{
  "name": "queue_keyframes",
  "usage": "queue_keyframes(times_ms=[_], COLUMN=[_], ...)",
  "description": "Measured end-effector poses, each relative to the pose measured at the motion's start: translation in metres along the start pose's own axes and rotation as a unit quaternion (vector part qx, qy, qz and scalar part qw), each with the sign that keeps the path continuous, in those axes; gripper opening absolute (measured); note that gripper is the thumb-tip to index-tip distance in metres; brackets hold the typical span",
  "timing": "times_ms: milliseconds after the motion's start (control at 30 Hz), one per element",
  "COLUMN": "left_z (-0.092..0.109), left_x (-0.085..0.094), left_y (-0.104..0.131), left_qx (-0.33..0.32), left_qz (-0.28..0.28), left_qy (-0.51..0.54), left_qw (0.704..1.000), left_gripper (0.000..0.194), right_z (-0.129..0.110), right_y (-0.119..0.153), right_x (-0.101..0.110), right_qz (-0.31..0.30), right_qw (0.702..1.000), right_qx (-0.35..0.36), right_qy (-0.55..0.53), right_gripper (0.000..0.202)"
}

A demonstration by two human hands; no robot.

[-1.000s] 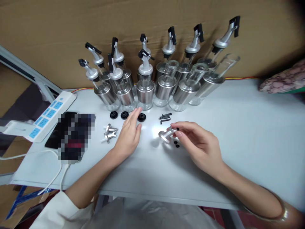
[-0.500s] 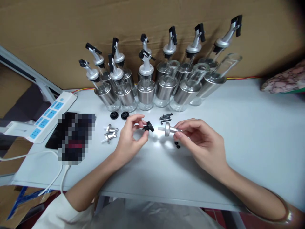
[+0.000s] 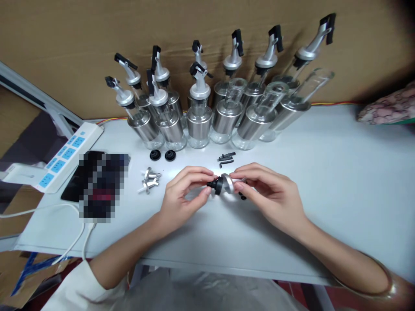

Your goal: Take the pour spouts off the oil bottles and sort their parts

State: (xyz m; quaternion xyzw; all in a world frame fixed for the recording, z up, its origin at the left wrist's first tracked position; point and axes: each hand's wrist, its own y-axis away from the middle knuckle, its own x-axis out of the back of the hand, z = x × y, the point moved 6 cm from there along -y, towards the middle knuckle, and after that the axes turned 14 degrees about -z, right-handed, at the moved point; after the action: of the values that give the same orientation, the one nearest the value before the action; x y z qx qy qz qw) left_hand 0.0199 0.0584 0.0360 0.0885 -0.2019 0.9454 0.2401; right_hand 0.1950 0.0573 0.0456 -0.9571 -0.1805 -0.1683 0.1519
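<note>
Between thumb and fingers, my left hand (image 3: 186, 194) pinches a black ribbed stopper (image 3: 216, 185). My right hand (image 3: 272, 190) grips a silver pourer spout (image 3: 228, 184) by its narrow end. The spout's round collar faces the stopper and meets its wide side; its inner tube is out of sight. Two more silver spouts (image 3: 150, 180) lie on the table left of my left hand. Two black stoppers (image 3: 162, 155) rest behind them, and several thin black levers (image 3: 226, 159) lie behind my hands. Small black caps (image 3: 242, 196) are partly hidden by my right hand.
Glass bottles with steel sleeves (image 3: 199, 123) stand in rows at the back, most with pourers fitted, three open-necked. On the left are a white power strip (image 3: 69, 155), a phone (image 3: 103, 185) and white cables. A patterned bag (image 3: 387, 108) sits at the far right.
My hands have come together. The stopper moved right and slightly down onto the spout's collar, and the spout's tube, visible before, is now covered.
</note>
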Motion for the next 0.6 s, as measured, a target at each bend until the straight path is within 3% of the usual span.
queue_keyframes(times_ms=[267,433,600], left_z=[-0.012,-0.024,-0.021], left_x=[0.001,0.0,0.002], left_y=[-0.003,-0.001,-0.003], left_qx=[0.074,0.159,0.104], left_qz=[0.025,0.027,0.045], left_qy=[0.128,0.169,0.203], left_qw=[0.989,0.972,0.973], left_gripper=[0.018,0.021,0.017], right_z=[0.0,-0.002,-0.002], right_y=[0.003,0.004,0.003], right_x=[0.004,0.004,0.002], right_qz=[0.022,0.018,0.026], right_qw=[0.999,0.998,0.998], right_qx=[0.049,0.062,0.043], right_qy=[-0.001,-0.011,-0.04], right_gripper=[0.017,0.019,0.015])
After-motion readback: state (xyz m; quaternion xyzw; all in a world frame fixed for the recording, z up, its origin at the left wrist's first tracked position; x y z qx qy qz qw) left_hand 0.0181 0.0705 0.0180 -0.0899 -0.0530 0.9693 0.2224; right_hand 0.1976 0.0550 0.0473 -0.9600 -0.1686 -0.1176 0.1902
